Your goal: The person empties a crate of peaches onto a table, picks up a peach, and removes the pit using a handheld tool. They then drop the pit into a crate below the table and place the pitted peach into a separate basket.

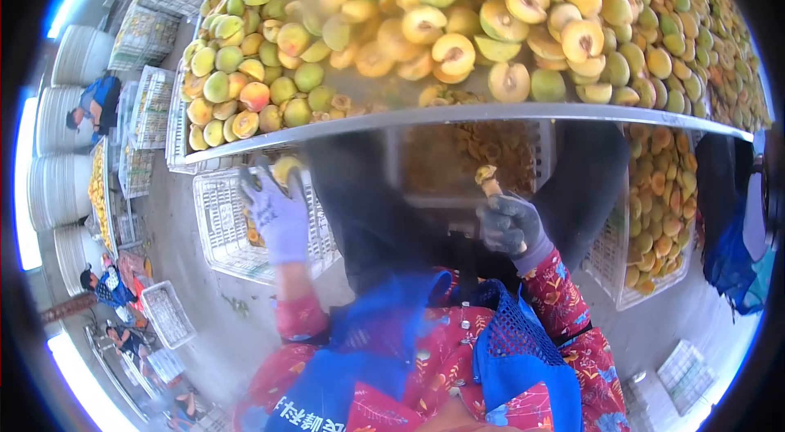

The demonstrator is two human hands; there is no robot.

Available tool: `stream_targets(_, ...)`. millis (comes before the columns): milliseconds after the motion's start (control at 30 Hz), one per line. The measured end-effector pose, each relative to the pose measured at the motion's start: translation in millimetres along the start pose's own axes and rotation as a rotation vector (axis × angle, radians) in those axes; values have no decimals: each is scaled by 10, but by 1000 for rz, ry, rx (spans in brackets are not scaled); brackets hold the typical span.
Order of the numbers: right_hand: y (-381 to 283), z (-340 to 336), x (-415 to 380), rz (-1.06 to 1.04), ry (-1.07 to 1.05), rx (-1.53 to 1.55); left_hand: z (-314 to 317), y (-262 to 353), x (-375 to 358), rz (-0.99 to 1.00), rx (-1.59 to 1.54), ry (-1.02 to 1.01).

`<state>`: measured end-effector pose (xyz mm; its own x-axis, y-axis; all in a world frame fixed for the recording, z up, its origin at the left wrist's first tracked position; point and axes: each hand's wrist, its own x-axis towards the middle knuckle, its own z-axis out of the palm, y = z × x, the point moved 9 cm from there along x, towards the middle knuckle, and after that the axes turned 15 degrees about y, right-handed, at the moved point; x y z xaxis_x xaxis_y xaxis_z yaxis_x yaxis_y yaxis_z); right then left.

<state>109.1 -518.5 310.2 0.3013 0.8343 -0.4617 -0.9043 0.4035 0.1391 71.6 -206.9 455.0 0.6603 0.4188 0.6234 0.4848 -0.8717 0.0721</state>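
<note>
My left hand [276, 207], in a pale purple glove with grey fingertips, is over the white crate [214, 219] at my left. Its fingers are spread, and a yellow-green fruit [287, 170] shows at the fingertips. In a grey-palmed glove, my right hand [511, 223] is closed round the handle of a small tool [488, 180], whose tip has a yellowish piece on it. Above both hands, halved and whole fruits [507, 82] lie heaped on the metal table [458, 114].
A crate of fruit halves [654, 203] stands at my right. Below the table edge, a container [466, 155] holds brown-yellow pieces. At far left are stacked white tubs [69, 133], crates and several people. Another person's blue clothing [732, 256] shows at far right.
</note>
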Motion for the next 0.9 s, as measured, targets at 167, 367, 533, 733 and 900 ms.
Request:
stream_targets(167, -52, 106, 182, 4, 306, -154, 362, 597, 604, -44, -210, -143)
stream_targets(367, -189, 61, 53, -154, 558, -287, 1615, 1056, 775, -187, -397, -388)
stream_targets(533, -227, 157, -11, -298, 597, -686, 1373, 1111, 759, -258, -839, -319)
stream_targets(733, -252, 1373, -303, -1069, 155, -1560, 1324, 919, 266, -551, -1404, -646)
stream_targets(900, -104, 1728, -354, -1351, 219, -1882, 623, 1610, -166, -1402, -1722, -955)
